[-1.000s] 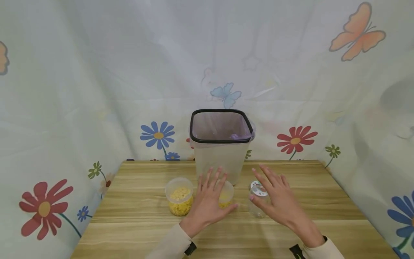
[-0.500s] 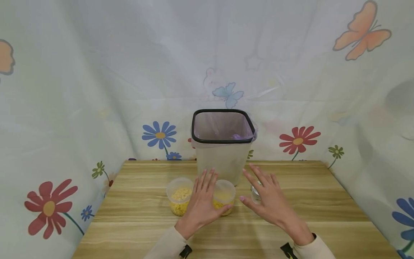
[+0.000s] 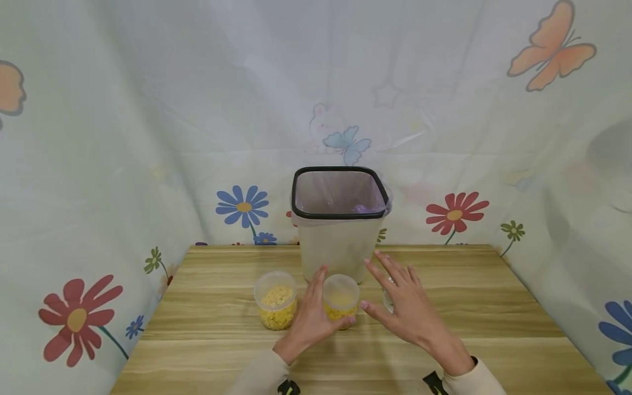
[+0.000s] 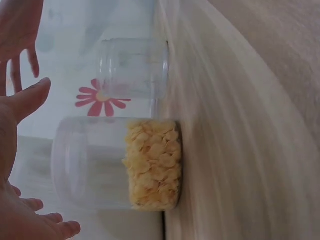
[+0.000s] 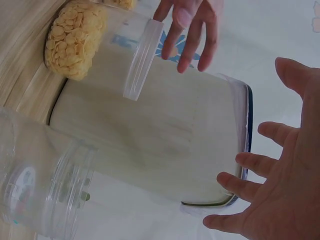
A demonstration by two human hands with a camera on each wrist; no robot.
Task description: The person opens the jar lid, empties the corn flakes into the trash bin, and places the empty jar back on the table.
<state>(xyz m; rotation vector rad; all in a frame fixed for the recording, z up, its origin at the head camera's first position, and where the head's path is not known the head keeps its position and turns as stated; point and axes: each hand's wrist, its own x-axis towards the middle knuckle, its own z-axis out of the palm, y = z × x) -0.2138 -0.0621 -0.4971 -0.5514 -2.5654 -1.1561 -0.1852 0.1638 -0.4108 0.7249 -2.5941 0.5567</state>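
Note:
Beside the middle jar of yellow flakes [image 3: 341, 296] is my left hand [image 3: 308, 323], fingers extended and thumb stretched past the jar's near side. On its other side, my right hand [image 3: 407, 310] spreads its fingers over a clear jar [image 3: 388, 302], mostly hidden in the head view. Neither hand holds anything. The left wrist view has the flake jar [image 4: 152, 165] standing upright, about half full, with the clear jar [image 4: 135, 67] beyond it. A threaded neck and a round white label show on the clear jar [image 5: 45, 180] in the right wrist view.
Another jar of yellow flakes [image 3: 276, 307] stands left of my left hand. Behind the jars rises a pale bin [image 3: 338, 247] with a black rim and a purplish liner. A flower-printed curtain [image 3: 237, 109] surrounds the wooden table [image 3: 207, 329].
My left hand has turned more edge-on and uncovers the middle jar, its fingers closer together. My right hand has shifted left and slightly lower, toward that jar.

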